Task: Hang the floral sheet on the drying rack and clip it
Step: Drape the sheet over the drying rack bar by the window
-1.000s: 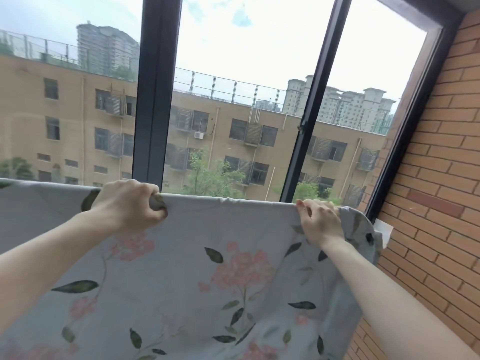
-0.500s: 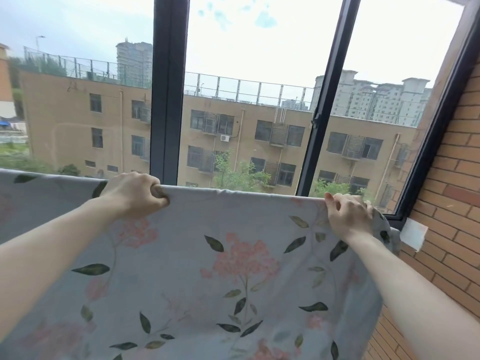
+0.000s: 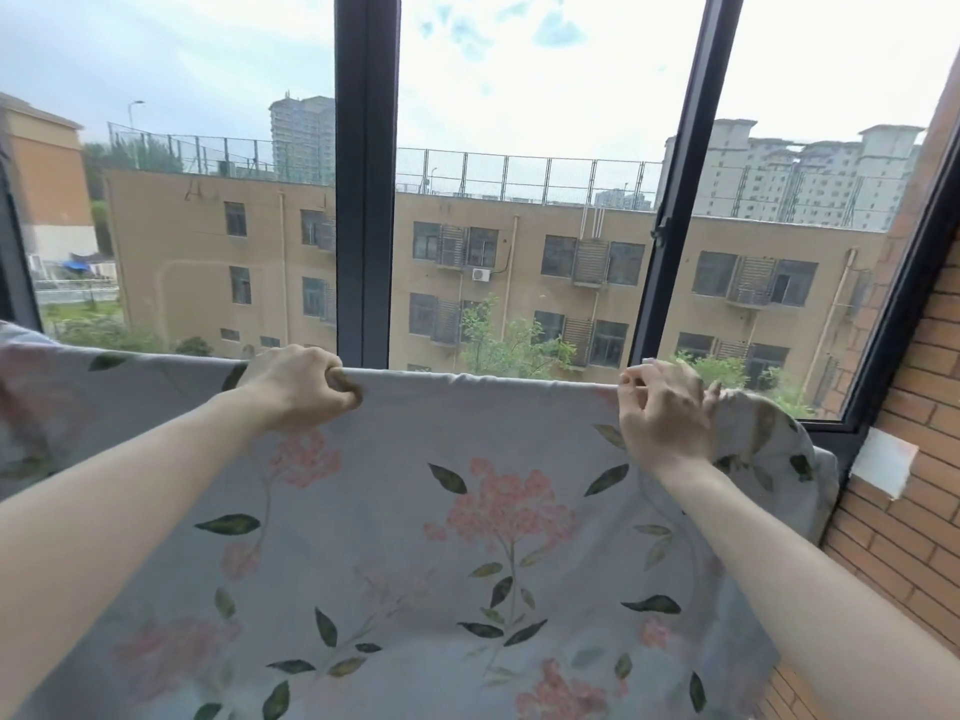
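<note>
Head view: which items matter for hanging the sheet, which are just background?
Job:
- floral sheet, top edge draped; the rack bar itself is hidden
- left hand gripping that edge
- right hand pinching it near the bunched end

Background:
- window frame
- brick wall
- white tag on the wall

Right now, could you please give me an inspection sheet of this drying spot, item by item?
Surface: the rack itself is hidden under the cloth; only a straight draped top edge shows.
Job's things: floral sheet hangs over that edge, bunched at its right end; no clips seen.
Clutter: nothing seen.
Hands: left hand grips the top edge; right hand pinches it near the bunched end.
Cables: nothing seen.
Surroundings: dark-framed window behind, brick wall at right with a white patch, buildings outside.
</note>
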{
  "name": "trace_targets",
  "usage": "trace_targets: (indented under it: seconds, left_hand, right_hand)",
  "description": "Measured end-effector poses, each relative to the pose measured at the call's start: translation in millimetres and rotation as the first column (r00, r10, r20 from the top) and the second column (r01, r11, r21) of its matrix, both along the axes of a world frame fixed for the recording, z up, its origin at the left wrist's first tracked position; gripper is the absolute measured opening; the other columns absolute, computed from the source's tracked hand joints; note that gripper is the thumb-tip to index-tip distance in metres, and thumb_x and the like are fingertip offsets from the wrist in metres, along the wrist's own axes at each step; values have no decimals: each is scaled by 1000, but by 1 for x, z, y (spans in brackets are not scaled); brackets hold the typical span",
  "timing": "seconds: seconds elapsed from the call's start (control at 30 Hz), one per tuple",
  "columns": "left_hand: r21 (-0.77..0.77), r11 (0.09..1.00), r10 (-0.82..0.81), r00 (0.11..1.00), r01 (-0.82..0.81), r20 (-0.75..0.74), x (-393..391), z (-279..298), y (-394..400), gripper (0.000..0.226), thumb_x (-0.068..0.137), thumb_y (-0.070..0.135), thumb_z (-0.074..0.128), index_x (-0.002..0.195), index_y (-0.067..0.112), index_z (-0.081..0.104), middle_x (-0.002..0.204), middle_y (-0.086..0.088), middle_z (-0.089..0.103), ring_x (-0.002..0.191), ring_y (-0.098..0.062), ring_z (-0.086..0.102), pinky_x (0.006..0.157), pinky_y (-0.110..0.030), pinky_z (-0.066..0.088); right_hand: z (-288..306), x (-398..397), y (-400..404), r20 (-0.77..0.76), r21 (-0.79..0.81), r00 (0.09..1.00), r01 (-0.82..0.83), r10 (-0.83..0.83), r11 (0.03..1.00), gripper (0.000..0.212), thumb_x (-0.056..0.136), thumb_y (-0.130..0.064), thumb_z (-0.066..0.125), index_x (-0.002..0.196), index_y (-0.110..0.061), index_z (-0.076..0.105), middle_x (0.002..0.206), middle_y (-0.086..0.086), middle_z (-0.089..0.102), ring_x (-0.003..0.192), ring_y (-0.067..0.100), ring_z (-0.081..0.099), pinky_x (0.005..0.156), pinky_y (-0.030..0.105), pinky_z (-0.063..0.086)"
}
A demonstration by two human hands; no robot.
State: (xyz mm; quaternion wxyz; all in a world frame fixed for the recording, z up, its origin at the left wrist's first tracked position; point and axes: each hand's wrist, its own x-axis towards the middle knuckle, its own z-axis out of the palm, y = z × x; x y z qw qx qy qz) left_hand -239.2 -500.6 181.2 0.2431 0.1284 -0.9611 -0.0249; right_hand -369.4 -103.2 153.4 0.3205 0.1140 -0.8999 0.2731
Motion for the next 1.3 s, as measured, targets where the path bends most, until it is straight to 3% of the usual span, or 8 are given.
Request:
trace_targets:
  seconds: [0.17, 0.27, 0.33, 0.47, 0.83, 1.07, 1.17, 1.3]
  left_hand:
    - [-20, 998, -66, 997, 67, 51, 9, 2, 4, 28, 82, 58, 59, 81, 30, 59, 79, 11, 59, 83, -22, 59, 70, -33, 41]
    - [-16, 989, -145, 977, 149, 156, 21, 8, -5, 24, 83, 50, 64, 94, 34, 50, 96, 8, 61, 100, -23, 59, 81, -34, 40]
    - [-27, 982, -178, 966, 186, 188, 29, 8, -21, 41, 83, 48, 65, 118, 31, 51, 119, 4, 61, 116, -22, 54, 98, -36, 40]
    - [-74, 987, -137, 986, 144, 92, 68, 7, -67, 67, 82, 46, 64, 143, 27, 43, 143, 3, 49, 135, -22, 41, 124, -40, 18]
    - [298, 930, 281, 939, -215, -200, 201, 7, -254, 51, 79, 40, 71, 125, 29, 51, 131, 1, 49, 128, -25, 49, 107, -43, 39]
    - [550, 757, 399, 916, -353, 38, 221, -22, -326, 65, 88, 50, 71, 140, 18, 46, 141, -7, 51, 123, -26, 54, 101, -42, 46]
    - [585, 721, 384, 917, -371, 107, 215, -23, -340, 76, 90, 55, 69, 149, 14, 42, 146, -6, 52, 129, -26, 53, 96, -38, 42]
    - [626, 665, 438, 891, -408, 116, 203, -17, -356, 77, 90, 58, 67, 145, 11, 40, 137, -8, 58, 120, -29, 56, 93, -40, 47]
  right_hand:
    - [8, 61, -97, 15, 12, 933, -359, 359, 933, 31, 101, -30, 57, 132, -25, 61, 142, 0, 59, 138, 23, 43, 123, 52, 25]
    - [18, 91, -166, 70, -13, 877, -476, 476, 879, 34, 102, -24, 55, 135, -25, 60, 141, -1, 60, 138, 23, 45, 127, 47, 17]
    - [23, 103, -207, 83, -9, 851, -520, 519, 854, 36, 101, -23, 53, 136, -25, 60, 141, -1, 61, 137, 23, 47, 128, 45, 13]
    - [22, 114, -259, 144, 22, 836, -538, 530, 843, 43, 99, -25, 53, 142, -28, 56, 142, -3, 60, 136, 20, 49, 128, 49, 9]
    - [20, 154, -389, 187, 184, 873, -481, 450, 857, 39, 99, -35, 54, 137, -30, 58, 138, -4, 60, 132, 25, 48, 126, 53, 3]
    - [16, 170, -455, 171, 224, 862, -505, 477, 833, 45, 98, -37, 53, 143, -30, 55, 138, -5, 59, 132, 24, 50, 127, 52, 4]
    - [19, 171, -477, 158, 243, 838, -546, 523, 802, 42, 97, -37, 54, 139, -31, 58, 134, -6, 61, 125, 24, 56, 123, 46, 20]
    - [29, 170, -503, 138, 212, 773, -634, 620, 744, 30, 96, -33, 56, 123, -28, 68, 122, -6, 67, 110, 24, 63, 99, 39, 47]
